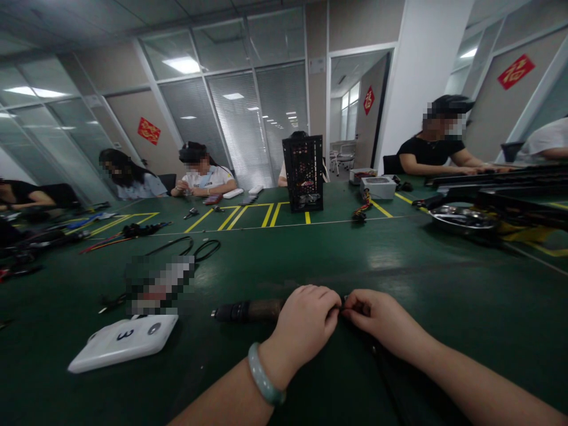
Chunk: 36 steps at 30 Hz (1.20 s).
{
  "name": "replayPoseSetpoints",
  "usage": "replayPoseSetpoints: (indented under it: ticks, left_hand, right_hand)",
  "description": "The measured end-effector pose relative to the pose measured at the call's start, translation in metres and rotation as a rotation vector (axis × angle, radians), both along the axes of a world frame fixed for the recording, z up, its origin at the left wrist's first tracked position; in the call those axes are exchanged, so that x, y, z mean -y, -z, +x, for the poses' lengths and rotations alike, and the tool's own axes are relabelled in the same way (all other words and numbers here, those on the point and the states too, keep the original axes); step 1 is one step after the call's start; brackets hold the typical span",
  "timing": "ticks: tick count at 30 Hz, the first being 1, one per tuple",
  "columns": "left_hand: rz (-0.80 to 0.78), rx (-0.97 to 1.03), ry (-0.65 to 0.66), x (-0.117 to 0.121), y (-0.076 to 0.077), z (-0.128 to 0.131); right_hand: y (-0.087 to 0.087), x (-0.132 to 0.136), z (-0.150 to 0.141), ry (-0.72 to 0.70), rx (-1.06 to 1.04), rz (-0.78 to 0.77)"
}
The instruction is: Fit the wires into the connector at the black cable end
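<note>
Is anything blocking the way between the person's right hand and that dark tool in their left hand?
Nothing visible does. The right hand meets the left hand at the fingertips, and the dark chuck-ended tool extends from under the left hand.

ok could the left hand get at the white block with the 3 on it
Probably yes: the left hand sits near the white block, with only green mat between them, the dark tool lying just past that line.

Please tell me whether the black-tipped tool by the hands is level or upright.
Level: the black-tipped tool runs sideways along the green mat, tip pointing away from the left hand.
</note>
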State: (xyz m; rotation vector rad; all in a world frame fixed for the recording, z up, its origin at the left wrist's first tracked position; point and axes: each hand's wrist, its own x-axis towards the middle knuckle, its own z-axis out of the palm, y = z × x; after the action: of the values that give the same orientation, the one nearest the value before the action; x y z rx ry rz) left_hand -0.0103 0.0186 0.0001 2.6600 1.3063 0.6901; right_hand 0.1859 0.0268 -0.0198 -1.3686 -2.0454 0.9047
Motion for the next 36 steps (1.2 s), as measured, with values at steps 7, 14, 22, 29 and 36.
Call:
replayPoseSetpoints:
  ticks: [7,14,22,29,36]
  left_hand:
    - [0.0,0.012,-0.008,0.0006,-0.0008,-0.0007]
    - [-0.014,-0.025,0.016,0.0001,0.0001,-0.0006]
    - [-0.014,-0.024,-0.023,-0.0013,0.0028,-0.0008]
    - [-0.033,-0.014,-0.007,-0.0014,0.0024,-0.0016]
    - [-0.032,-0.014,0.022,0.0007,0.0,-0.0013]
  right_hand:
    - [0.0005,0.0003,-0.0009,0.01,-0.007,0.01]
    - [-0.0013,-0.0002,-0.0008,-0.002,-0.003,0.007]
    - [-0.0013,-0.0006,-0.0002,-0.012,-0.012,0.0]
    - [0.005,-0.0019,0.0003,-0.013,-0.029,-0.028]
    - [0.001,0.0,-0.0009,-0.008,-0.027,-0.009]
